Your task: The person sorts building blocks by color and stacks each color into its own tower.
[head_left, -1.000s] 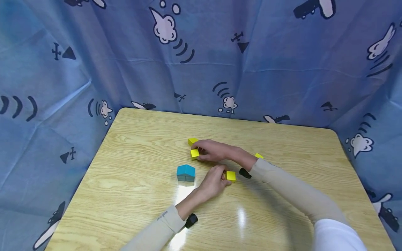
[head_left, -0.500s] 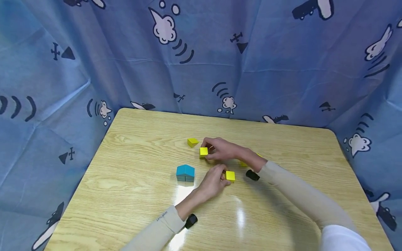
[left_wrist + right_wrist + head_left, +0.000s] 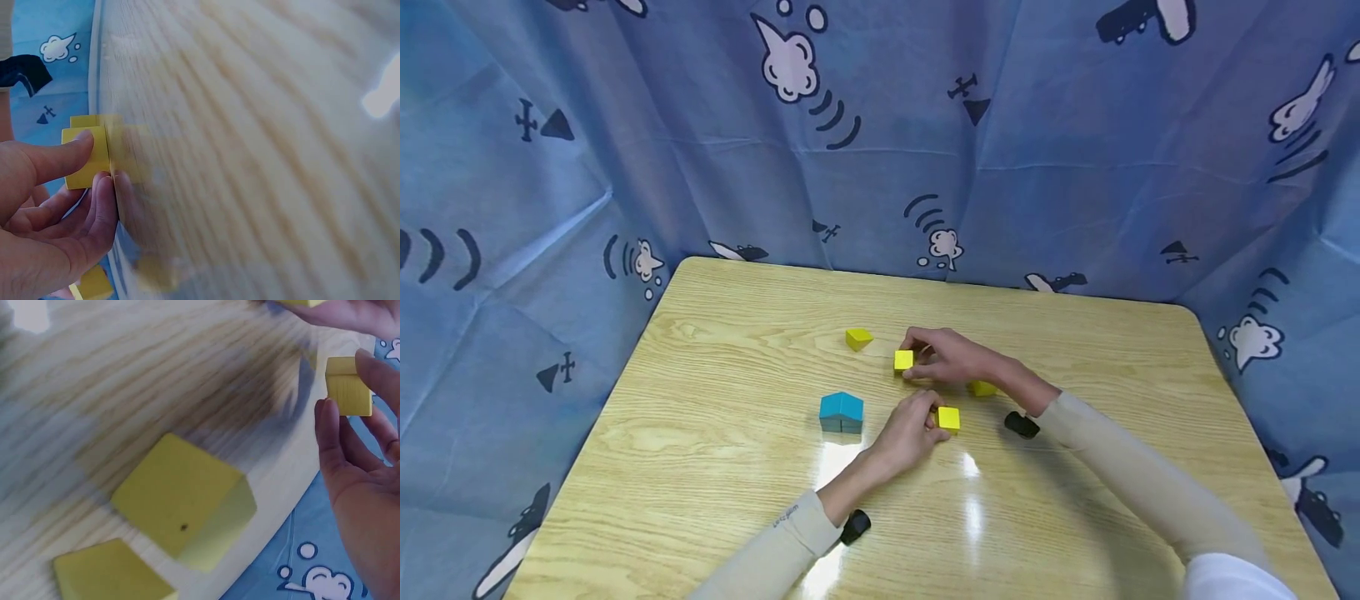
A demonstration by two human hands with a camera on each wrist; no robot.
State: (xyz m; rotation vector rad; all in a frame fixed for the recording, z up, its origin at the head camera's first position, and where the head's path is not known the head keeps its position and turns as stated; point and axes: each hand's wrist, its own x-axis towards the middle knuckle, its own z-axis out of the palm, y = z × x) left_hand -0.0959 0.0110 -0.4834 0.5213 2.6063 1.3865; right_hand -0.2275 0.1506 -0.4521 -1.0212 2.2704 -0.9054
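Noting the head view first: left hand (image 3: 904, 429) pinches a nearer yellow cube (image 3: 948, 419), right hand (image 3: 955, 357) a farther yellow cube (image 3: 903, 361); both grips clamped, thumb against fingers. Governing relation, as judged here: the farther cube lies past the left hand's knuckles, deeper on the bench (image 3: 715, 367) and left of the nearer cube, the two apart. Neither shows a clear long axis. Right hand is closer to a yellow wedge (image 3: 858, 338), left hand to a blue house-shaped form (image 3: 841, 412); one yellow block (image 3: 982, 389) pokes out below the right arm (image 3: 1127, 467). Left wrist view: thumb laid on one face of the nearer cube, which appears to rest on the bench; more yellow shows behind it. Right wrist view: farther cube between thumb and fingertips, bench contact uncertain. Only here do two loose pieces separate, a specked block (image 3: 181, 497) and a plainer block (image 3: 112, 572); in the head view the arm probably covers one.
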